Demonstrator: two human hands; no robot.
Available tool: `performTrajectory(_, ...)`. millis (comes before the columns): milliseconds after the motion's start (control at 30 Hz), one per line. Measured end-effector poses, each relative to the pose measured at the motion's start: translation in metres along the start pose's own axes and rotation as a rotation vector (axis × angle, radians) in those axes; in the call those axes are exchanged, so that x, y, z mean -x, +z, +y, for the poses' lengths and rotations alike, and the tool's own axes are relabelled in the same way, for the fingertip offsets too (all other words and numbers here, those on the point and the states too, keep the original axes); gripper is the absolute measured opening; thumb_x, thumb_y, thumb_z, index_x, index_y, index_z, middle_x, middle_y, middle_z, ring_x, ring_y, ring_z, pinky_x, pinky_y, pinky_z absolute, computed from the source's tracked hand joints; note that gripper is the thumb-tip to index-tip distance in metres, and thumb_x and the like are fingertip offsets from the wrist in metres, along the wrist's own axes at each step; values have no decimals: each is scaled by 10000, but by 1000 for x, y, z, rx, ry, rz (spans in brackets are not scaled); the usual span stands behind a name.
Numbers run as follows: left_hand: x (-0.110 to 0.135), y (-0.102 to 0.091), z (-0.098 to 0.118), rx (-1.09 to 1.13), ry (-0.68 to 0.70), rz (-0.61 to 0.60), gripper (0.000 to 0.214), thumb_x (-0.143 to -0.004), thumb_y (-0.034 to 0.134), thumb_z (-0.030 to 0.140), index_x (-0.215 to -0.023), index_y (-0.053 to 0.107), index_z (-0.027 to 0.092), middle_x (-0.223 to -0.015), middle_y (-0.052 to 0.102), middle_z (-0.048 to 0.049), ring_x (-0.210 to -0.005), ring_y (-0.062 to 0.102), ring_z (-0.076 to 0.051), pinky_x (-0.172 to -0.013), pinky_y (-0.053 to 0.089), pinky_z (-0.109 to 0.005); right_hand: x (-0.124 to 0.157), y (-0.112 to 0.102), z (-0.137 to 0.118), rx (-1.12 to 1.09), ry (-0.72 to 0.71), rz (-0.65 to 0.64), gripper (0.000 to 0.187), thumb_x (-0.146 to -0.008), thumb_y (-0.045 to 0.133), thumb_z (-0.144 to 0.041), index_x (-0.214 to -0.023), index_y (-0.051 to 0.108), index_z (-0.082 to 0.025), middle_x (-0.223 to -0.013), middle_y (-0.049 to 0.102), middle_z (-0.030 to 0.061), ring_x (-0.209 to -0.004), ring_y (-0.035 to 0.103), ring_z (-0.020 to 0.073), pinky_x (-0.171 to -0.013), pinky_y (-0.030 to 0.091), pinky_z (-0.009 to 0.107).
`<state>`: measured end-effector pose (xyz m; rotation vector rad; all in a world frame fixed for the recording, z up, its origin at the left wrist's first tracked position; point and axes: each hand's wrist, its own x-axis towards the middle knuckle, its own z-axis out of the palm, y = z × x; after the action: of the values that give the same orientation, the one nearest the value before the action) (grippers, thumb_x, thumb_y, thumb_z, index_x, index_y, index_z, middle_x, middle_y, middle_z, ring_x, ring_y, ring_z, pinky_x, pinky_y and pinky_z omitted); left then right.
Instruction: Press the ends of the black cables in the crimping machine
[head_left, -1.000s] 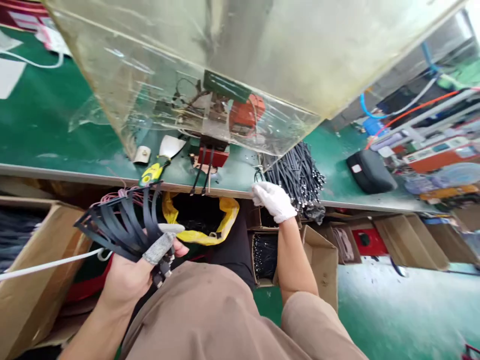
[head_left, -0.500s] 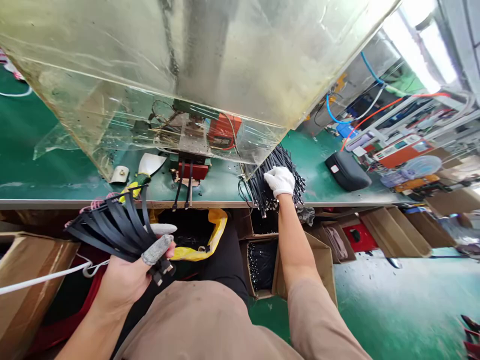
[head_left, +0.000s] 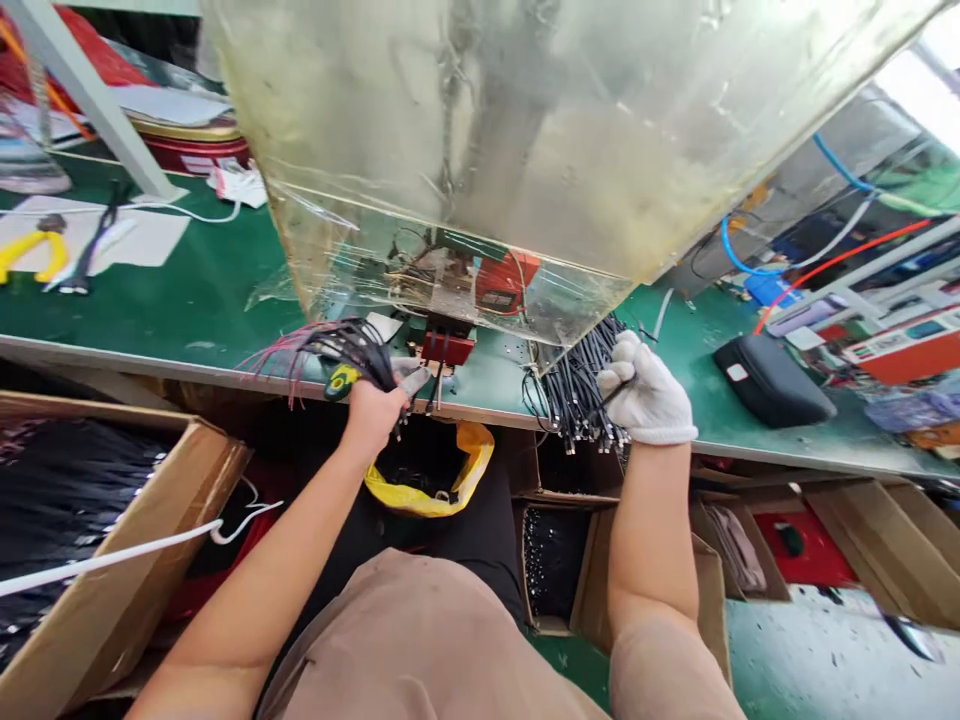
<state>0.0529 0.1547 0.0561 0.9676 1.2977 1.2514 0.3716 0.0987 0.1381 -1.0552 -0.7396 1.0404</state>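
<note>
Fingers (head_left: 627, 372) of white-gloved right hand (head_left: 649, 400) pinching a strand of the heap of black metal-tipped cables (head_left: 574, 388), bare left hand (head_left: 373, 412) clenched round fanned black pink-ended wire bundle (head_left: 337, 345).

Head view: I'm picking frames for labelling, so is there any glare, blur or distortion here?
Head view: the clear shield is hazy with glare, dimming the machine behind it; the top right corner is blown out; the bench edge slants across the frame; the left hand holding straps and the gloved right hand gripping cables look fairly sharp.
</note>
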Motion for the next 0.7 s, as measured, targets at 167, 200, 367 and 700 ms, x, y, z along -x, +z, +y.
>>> performTrajectory(167, -21, 19, -12, -85, -42, -141, 375, -498, 889, 300, -516, 525, 207, -422, 478, 70, -384, 416, -88, -383, 309, -211, 26, 3, 15, -28, 58, -128, 234, -870, 794, -438, -941, 641, -277, -767, 528, -52, -590, 469, 95, -611, 520, 238)
performTrajectory(200, -20, 21, -14, -94, -47, -190, 359, -489, 904, 303, -534, 563, 198, -429, 496, 65, -385, 422, -92, -385, 317, -216, 31, 4, 18, -40, 81, -165, 262, -845, 813, -442, -947, 642, -271, -793, 532, -41, -635, 496, 107, -652, 541, 262)
performTrajectory(367, -3, 16, -33, -115, -45, -383, 321, -615, 850, 440, -624, 696, 159, -502, 621, -1, -387, 433, -97, -390, 330, -225, 49, 6, 34, -36, 197, -239, 477, -767, 877, -287, -1186, 652, -256, -907, 555, -13, -795, 563, 124, -762, 572, 295)
performTrajectory(700, 19, -6, -34, 5, 5, -486, 400, -814, 737, 520, -650, 674, 160, -606, 694, -57, -452, 480, -107, -416, 375, -217, 73, 31, 46, -11, 106, -120, 363, -805, 867, -349, -1091, 660, -264, -834, 567, -12, -711, 595, 124, -664, 584, 285)
